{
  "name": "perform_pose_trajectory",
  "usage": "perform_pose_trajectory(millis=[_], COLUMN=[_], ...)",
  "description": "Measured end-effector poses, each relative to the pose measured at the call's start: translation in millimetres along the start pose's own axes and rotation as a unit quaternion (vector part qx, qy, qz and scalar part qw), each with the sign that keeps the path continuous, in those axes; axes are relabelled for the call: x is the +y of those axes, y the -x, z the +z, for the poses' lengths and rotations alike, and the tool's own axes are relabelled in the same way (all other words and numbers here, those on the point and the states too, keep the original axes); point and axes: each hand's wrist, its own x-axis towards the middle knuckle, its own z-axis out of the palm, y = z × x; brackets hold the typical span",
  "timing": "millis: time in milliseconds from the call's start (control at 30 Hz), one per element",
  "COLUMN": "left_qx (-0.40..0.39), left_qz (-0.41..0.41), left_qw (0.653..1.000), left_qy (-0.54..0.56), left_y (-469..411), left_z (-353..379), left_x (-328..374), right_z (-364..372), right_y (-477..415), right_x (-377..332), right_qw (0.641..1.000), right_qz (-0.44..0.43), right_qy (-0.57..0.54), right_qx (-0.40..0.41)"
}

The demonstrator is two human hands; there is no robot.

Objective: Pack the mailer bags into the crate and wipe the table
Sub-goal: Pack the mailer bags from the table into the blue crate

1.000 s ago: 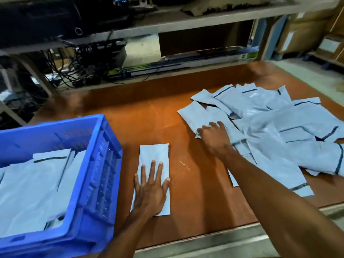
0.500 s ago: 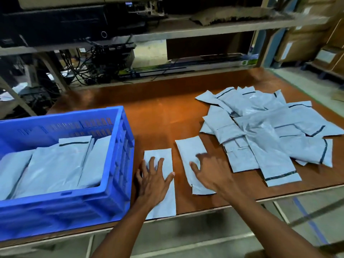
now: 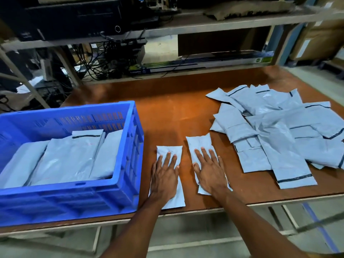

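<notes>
Head view looks down on my two bare hands, each lying palm-down on its own bag near the front edge of the brown wooden table (image 3: pixel 178 112). My left hand (image 3: pixel 164 178) has its fingers straight and slightly fanned, flat on a small pale grey plastic mailer bag (image 3: pixel 179 196) that lies lengthwise just beside the big blue plastic crate (image 3: pixel 65 200). My right hand (image 3: pixel 210 174) is spread the same way, pressing a second pale grey mailer bag (image 3: pixel 200 143), which sits a little tilted and close to the first without touching it. Neither hand curls round or pinches anything. The crate stands at the left end of the table and already holds several grey mailer bags (image 3: pixel 68 157) laid leaning across its floor, one showing a dark seal strip at its top. Off to my right, well apart from my hands, a loose heap of overlapping grey mailers (image 3: pixel 275 142) with dark strips covers that end of the table. Beyond the far edge, a metal shelf rack (image 3: pixel 204 25) carries dark equipment and a tangle of black cables (image 3: pixel 111 58).
</notes>
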Motion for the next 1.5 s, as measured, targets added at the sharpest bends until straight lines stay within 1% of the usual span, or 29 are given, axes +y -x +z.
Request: perform_pose_trajectory(millis=[167, 267, 367, 433, 500, 567, 600, 667, 733, 767, 867, 967, 1033, 1133, 1200, 1267, 1333, 1400, 1500], left_qx=[-0.016, -0.022, -0.016, 0.026, 0.102, 0.18, 0.216, 0.284, 0.324, 0.327, 0.283, 0.214, 0.145, 0.036, -0.01, -0.058, -0.129, -0.2, -0.214], left_qz=[0.017, 0.006, 0.01, 0.025, 0.057, 0.077, 0.082, 0.087, 0.08, 0.071, 0.02, -0.02, -0.042, -0.062, -0.062, -0.067, -0.086, -0.079, -0.032], left_qw=[1.0, 1.0, 0.999, 0.997, 0.99, 0.975, 0.965, 0.948, 0.94, 0.941, 0.959, 0.975, 0.986, 0.994, 0.994, 0.992, 0.986, 0.976, 0.974], left_qy=[0.02, 0.021, 0.049, 0.066, 0.073, 0.108, 0.125, 0.115, 0.069, 0.044, -0.001, -0.048, -0.066, -0.085, -0.094, -0.086, -0.061, -0.044, -0.073], left_y=[0.8, 9.8, 18.8, 13.4, -1.0, -14.9, -21.0, -30.0, -35.6, -37.1, -32.8, -20.2, -7.2, 4.8, 0.7, -7.8, -14.9, -21.6, -28.6], left_z=[1.9, 0.2, -19.0, -47.5, -90.7, -148.1, -181.1, -246.6, -298.8, -317.0, -342.2, -332.6, -315.3, -286.2, -267.7, -252.2, -243.5, -242.3, -238.3], left_x=[2.1, 4.9, 13.9, 19.8, 25.3, 24.3, 20.8, 2.6, -36.7, -63.1, -159.8, -256.5, -317.6, -388.6, -418.3, -433.8, -442.1, -448.2, -464.3], right_z=[-4.5, -2.5, 2.3, -20.9, -50.3, -89.2, -113.2, -162.7, -197.2, -207.6, -213.4, -191.2, -166.7, -134.5, -118.9, -103.1, -88.1, -71.6, -49.2], right_y=[7.8, 19.0, 24.4, 25.3, 17.8, 5.8, 0.2, -9.1, -15.6, -19.7, -24.6, -26.7, -30.9, -34.1, -35.7, -40.5, -46.7, -56.4, -77.6], right_x=[-6.3, -6.9, -5.0, -12.9, -25.5, -49.1, -65.1, -104.4, -149.8, -172.3, -244.7, -315.3, -366.2, -437.9, -474.1, -499.6, -512.1, -514.9, -511.7], right_qw=[0.999, 0.998, 0.997, 0.993, 0.985, 0.965, 0.948, 0.917, 0.899, 0.897, 0.904, 0.917, 0.929, 0.955, 0.968, 0.972, 0.974, 0.967, 0.964], right_qz=[-0.006, -0.032, -0.055, -0.047, -0.027, -0.056, -0.066, -0.099, -0.146, -0.168, -0.211, -0.228, -0.247, -0.235, -0.231, -0.232, -0.222, -0.235, -0.24], right_qy=[-0.031, -0.036, -0.047, -0.103, -0.153, -0.199, -0.24, -0.308, -0.319, -0.313, -0.297, -0.29, -0.25, -0.17, -0.1, -0.025, 0.005, 0.038, 0.087], right_qx=[-0.015, -0.051, -0.017, 0.017, 0.07, 0.163, 0.196, 0.232, 0.263, 0.265, 0.223, 0.149, 0.114, 0.054, 0.021, 0.011, -0.033, -0.088, -0.079])
